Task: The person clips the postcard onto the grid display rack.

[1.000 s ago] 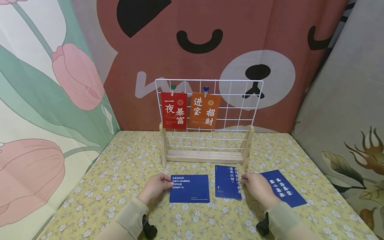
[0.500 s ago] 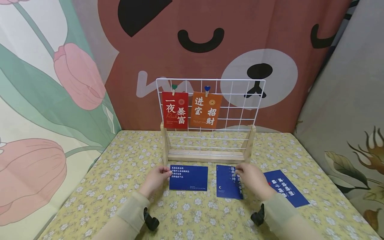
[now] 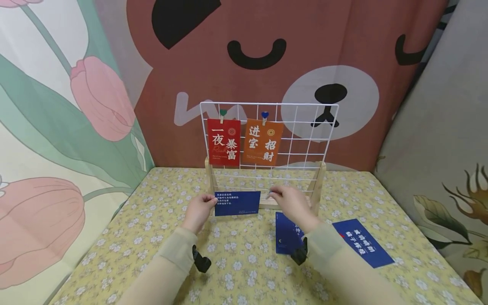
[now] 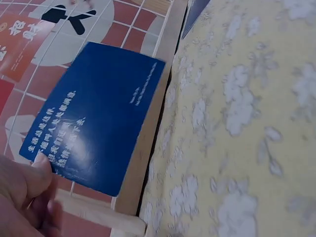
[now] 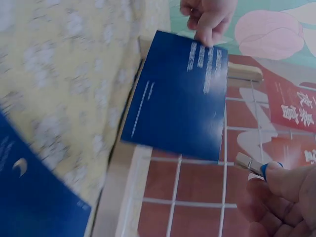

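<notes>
Blue paper card with white words (image 3: 237,203) held by its edge

The person's left hand (image 3: 198,212) pinches the blue card at its left side, with the thumb on the front. Holding just the rim probably keeps most of the words from being covered. The card is up off the tabletop with its yellow flowered cloth (image 3: 244,269), in front of the low left part of the white wire grid (image 3: 297,103). Its words face the person. I cannot tell if it touches the light wooden stand (image 3: 320,180) behind.

The right hand (image 3: 291,204) pinches a small wooden clip with a blue top (image 5: 249,164). The clip's nose points out of the grip, just beside the card's other edge, so it seems to be held by its back end.

Up on the grid, 2 clips do the holding. The green heart clip (image 3: 223,113) bites the top of the red card (image 3: 224,142), and the blue heart clip (image 3: 264,115) bites the orange card (image 3: 263,143). Gripping the top likely lets each card hang with its words bare.

2 more cards lie on the cloth, maybe for easy reach: the blue card with a little pale moon (image 3: 285,231), partly behind the right sleeve (image 3: 328,243), and the slanted blue card with big white words (image 3: 364,243).
</notes>
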Available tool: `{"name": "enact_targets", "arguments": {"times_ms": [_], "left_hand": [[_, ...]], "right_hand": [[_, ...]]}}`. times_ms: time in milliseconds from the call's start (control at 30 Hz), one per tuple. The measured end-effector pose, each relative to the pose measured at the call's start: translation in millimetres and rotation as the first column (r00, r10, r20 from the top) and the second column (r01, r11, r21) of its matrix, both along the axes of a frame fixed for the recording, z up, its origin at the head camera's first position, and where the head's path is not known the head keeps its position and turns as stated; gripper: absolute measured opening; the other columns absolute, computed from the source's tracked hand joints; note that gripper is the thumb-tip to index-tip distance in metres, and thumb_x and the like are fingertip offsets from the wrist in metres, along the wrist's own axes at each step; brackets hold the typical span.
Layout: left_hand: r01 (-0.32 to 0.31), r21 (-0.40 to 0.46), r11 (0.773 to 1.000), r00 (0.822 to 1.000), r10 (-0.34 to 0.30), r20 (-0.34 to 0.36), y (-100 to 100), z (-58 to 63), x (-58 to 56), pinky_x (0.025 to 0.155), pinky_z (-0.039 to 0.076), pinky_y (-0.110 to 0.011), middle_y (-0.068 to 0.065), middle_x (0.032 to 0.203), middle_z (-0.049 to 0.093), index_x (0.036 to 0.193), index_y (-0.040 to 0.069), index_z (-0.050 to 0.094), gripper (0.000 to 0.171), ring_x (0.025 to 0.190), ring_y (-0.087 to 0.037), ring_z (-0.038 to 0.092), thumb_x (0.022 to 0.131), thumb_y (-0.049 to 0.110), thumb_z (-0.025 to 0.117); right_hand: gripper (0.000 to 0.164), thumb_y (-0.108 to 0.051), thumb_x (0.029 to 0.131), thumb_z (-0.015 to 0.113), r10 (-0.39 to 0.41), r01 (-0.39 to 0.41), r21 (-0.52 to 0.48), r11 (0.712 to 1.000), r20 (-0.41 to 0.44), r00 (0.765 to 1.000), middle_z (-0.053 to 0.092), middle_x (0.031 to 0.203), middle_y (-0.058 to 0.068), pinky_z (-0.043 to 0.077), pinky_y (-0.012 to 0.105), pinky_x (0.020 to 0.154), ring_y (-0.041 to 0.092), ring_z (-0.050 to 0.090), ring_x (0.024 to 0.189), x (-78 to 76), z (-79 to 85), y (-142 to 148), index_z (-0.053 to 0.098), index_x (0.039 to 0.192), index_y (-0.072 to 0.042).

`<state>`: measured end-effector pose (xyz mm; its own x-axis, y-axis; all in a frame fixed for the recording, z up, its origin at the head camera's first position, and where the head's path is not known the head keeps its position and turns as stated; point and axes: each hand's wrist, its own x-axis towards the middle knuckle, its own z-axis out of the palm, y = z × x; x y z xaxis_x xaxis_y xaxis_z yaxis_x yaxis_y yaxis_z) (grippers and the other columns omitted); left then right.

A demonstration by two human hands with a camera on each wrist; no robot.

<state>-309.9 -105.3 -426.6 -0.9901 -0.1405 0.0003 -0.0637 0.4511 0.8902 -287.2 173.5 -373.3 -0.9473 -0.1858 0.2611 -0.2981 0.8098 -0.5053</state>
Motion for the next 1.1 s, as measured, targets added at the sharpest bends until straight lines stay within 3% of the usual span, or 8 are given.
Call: {"name": "enact_targets", "arguments": {"times_ms": [267, 567, 700, 1100], "left_hand": [[-0.091, -0.101, 0.991, 0.991, 0.080, -0.110, 12, 7.0, -9.5, 0.074, 0.046, -0.039, -0.008, 0.102, 0.059, 0.101, 0.012, 0.074, 0.019, 0.098, -0.027, 0.054, 0.094, 0.027, 0.064], [-0.149, -0.049, 0.988, 0.981, 0.142, -0.132, 19, 7.1, -24.0, 0.072, 0.049, -0.039, -0.008, 0.103, 0.068, 0.105, 0.010, 0.073, 0.023, 0.088, -0.023, 0.061, 0.095, 0.027, 0.063], [-0.171, -0.102, 0.980, 0.976, 0.155, -0.152, 22, 7.2, -29.6, 0.072, 0.050, -0.039, -0.009, 0.100, 0.071, 0.103, 0.008, 0.073, 0.023, 0.086, -0.023, 0.064, 0.095, 0.026, 0.062], [-0.217, -0.353, 0.910, 0.969, 0.158, -0.188, 30, 18.6, -40.0, 0.076, 0.051, -0.044, -0.007, 0.104, 0.071, 0.106, 0.011, 0.074, 0.024, 0.091, -0.026, 0.067, 0.096, 0.028, 0.060]], "right_hand": [[0.025, -0.022, 0.097, 0.059, 0.020, -0.025, -0.070, 0.997, -0.059, 0.998, 0.069, 0.108, 0.006, 0.053, 0.037, 0.077, 0.020, 0.066, 0.092, -15.5, 8.3, -23, 0.068, 0.118, -0.011], [0.026, -0.022, 0.097, 0.060, 0.025, -0.030, -0.116, 0.993, -0.049, 0.998, 0.069, 0.111, 0.005, 0.052, 0.038, 0.080, 0.021, 0.065, 0.096, -30.7, 11.7, -38, 0.068, 0.119, -0.012], [0.025, -0.021, 0.097, 0.060, 0.021, -0.028, -0.115, 0.993, -0.066, 0.998, 0.069, 0.109, 0.003, 0.052, 0.037, 0.079, 0.019, 0.065, 0.094, -36.4, 11.0, -43, 0.068, 0.119, -0.014], [0.023, -0.023, 0.098, 0.059, -0.058, 0.045, -0.119, 0.992, -0.106, 0.993, 0.070, 0.108, 0.002, 0.053, 0.037, 0.079, 0.017, 0.067, 0.092, -57.3, 7.4, -59, 0.070, 0.115, -0.014]]}}
